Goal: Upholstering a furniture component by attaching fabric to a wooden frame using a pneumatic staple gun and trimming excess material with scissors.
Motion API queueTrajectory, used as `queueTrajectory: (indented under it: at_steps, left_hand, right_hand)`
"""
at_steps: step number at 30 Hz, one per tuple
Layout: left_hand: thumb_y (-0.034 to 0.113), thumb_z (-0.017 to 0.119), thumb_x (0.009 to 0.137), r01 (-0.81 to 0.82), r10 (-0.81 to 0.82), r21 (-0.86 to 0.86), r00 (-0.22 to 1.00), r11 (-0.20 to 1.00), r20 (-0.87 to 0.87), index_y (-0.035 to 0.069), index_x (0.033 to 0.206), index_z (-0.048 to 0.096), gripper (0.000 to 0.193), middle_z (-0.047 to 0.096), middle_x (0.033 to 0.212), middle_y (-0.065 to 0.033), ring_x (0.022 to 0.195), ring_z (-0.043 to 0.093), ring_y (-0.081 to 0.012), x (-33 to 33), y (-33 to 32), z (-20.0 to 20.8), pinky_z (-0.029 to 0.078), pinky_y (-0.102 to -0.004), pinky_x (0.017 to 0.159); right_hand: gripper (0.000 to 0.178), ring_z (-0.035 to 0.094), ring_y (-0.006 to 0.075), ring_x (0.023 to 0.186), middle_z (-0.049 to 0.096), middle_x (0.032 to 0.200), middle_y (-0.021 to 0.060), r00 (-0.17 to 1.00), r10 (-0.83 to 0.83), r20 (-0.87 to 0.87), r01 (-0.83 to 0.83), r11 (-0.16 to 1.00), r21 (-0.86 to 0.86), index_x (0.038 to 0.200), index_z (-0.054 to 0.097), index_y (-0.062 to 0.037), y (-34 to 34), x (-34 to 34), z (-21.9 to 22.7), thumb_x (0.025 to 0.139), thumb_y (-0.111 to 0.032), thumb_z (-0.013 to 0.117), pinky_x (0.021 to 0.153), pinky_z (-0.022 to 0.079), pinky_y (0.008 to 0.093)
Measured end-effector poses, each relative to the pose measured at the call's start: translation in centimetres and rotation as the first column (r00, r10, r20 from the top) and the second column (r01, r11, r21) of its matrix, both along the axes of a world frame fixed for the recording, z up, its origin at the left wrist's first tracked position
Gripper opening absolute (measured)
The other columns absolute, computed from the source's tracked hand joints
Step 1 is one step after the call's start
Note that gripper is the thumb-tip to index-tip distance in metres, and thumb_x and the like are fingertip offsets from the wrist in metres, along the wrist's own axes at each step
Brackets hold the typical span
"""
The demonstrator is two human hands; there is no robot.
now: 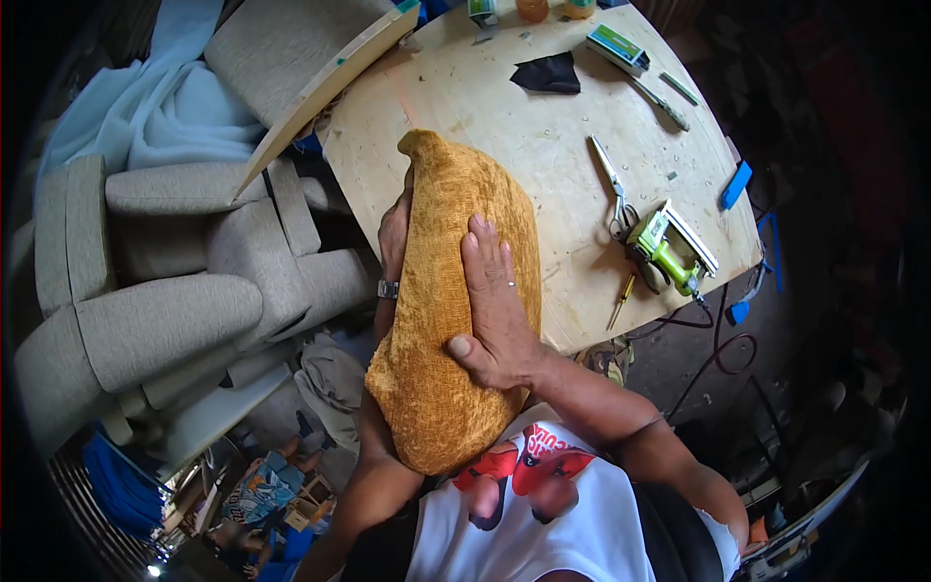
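Note:
A plump cushion (436, 291) in mustard-gold textured fabric stands tilted between my body and the table. One pointed corner juts up at its far end, and its near end rests against my shirt. My left hand (393, 233) grips its left side, the fingers partly hidden by the fabric and a metal watch on the wrist. Flat against the cushion's upper face lies my right hand (495, 310), fingers stretched out, thumb apart, a ring on one finger.
On the pale wooden table (582, 223) lie scissors (614, 189), a green staple gun (671, 250), a yellow-handled screwdriver (624, 301), a black fabric scrap (546, 74) and a green box (618, 48). A wooden board (325, 92) leans at its left edge. Grey sofa pieces (170, 310) fill the left.

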State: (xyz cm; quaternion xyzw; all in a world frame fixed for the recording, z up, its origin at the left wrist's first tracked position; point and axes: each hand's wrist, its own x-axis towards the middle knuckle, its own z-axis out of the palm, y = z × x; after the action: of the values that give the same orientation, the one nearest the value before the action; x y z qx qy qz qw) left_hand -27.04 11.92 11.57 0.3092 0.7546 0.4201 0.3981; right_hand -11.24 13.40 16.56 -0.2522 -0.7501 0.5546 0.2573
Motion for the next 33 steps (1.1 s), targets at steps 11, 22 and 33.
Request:
queueTrajectory:
  at_steps: [11,22,33]
  left_hand:
    - [0.045,0.049,0.1,-0.121,0.125,-0.043,0.987,0.992,0.106,-0.003,0.097,0.067,0.051,0.064,0.079,-0.0049,0.073,0.056,-0.0156,-1.4,0.9,-0.9,0.048,-0.0322,0.071]
    - [0.043,0.048,0.101,-0.142,0.143,-0.019,0.964,0.99,0.226,-0.002,0.101,0.066,0.049,0.065,0.082,-0.0046,0.076,0.057,-0.0154,-10.1,8.8,-4.6,0.049,-0.0315,0.073]
    - [0.066,0.042,0.094,-0.227,0.295,-0.199,0.564,0.953,0.771,-0.008,0.106,0.063,0.078,0.068,0.094,-0.0117,0.081,0.063,-0.0161,-7.3,-2.0,4.8,0.05,-0.0273,0.076]
  right_hand:
    - [0.045,0.027,0.0313,0.147,0.049,0.147,0.006,0.975,0.22,0.032,-0.202,0.818,0.539,0.131,0.061,-0.016,13.0,-6.7,-0.3,0.093,-0.031,0.043,0.118,0.006,0.0584]
    - [0.053,0.039,0.0187,0.141,0.05,0.145,0.0047,0.871,0.481,0.097,-0.43,0.653,0.623,0.135,0.056,-0.0145,12.4,-6.1,-1.3,0.098,-0.038,0.026,0.12,0.008,0.0603]
    - [0.031,0.056,0.0315,0.103,0.061,0.093,0.0174,0.846,0.507,0.166,-0.484,0.598,0.639,0.093,0.062,-0.0014,15.6,-12.6,-0.4,0.094,-0.02,0.037,0.096,0.044,0.043]
